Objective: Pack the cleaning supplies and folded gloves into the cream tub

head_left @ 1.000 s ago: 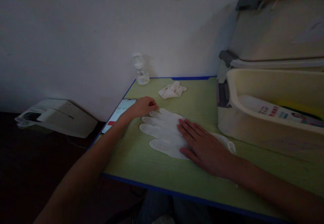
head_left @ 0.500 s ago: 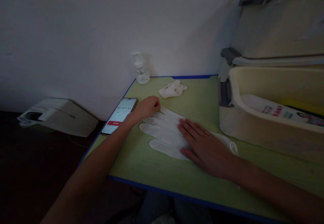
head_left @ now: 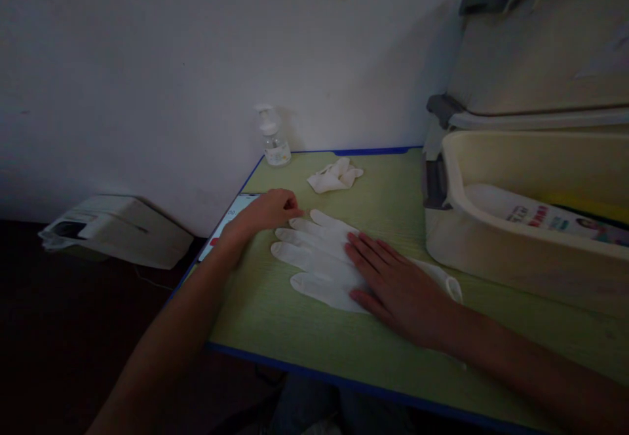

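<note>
A white glove (head_left: 314,251) is laid flat on the green table (head_left: 260,317), palm area at the middle, fingers spread toward the left, cuff toward the right. The right hand (head_left: 393,284) is rested flat over the palm and cuff part of the glove; its fingers are extended and nothing is gripped. The left hand (head_left: 270,207) is held at the far left of the glove, beside the tips of the glove's far fingers. Its fingers are curled inward; whether the glove is touched or pinched cannot be told.

A phone (head_left: 239,207), screen lit, is partly covered by the left wrist at the table's left edge. At the far left corner a pump bottle (head_left: 276,147) is stood upright. A crumpled white piece (head_left: 337,176) is placed beyond the glove. On the right a cream box (head_left: 435,235) is seen with its lid (head_left: 531,55) raised; a printed packet (head_left: 545,220) and a yellow item (head_left: 594,208) are contained in it.
</note>
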Tool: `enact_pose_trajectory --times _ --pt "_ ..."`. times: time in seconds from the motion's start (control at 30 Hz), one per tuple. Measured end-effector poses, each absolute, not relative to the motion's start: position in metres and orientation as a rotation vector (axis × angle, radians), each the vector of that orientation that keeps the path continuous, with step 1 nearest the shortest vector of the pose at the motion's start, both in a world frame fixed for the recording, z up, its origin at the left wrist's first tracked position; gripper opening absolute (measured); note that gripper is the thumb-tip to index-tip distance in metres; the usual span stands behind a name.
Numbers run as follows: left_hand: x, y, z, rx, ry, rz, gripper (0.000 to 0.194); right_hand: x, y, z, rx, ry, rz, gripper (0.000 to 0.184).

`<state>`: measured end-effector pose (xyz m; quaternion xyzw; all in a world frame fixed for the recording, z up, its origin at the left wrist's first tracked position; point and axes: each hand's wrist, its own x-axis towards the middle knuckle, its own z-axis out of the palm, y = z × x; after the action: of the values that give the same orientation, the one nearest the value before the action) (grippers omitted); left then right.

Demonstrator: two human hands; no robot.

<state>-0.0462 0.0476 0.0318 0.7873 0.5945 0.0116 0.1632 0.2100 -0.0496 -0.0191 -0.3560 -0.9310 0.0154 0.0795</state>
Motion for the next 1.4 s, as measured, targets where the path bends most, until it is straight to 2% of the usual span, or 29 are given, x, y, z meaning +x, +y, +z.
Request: enact_pose_trajectory --times 0.23,0.93,1.23,1.4 --pt "-0.073 0.038 0.042 2.189 1.624 -0.233 0.016 0.211 -0.048 -0.022 -1.053 -2.781 0.034 0.061" --pt "-0.063 0.031 0.04 2.343 1.861 -0.43 0.018 0.212 -0.047 -0.024 -1.038 -2.772 0.027 0.06" --pt "-0.062 0.017 0.059 2.333 1.802 -0.32 0.021 0.212 -0.047 -0.023 -1.023 -2.776 -0.011 0.06" --pt "-0.058 0.007 0.059 2.248 1.626 -0.483 0.016 0.211 -0.048 -0.021 -1.031 -2.776 0.034 0.059"
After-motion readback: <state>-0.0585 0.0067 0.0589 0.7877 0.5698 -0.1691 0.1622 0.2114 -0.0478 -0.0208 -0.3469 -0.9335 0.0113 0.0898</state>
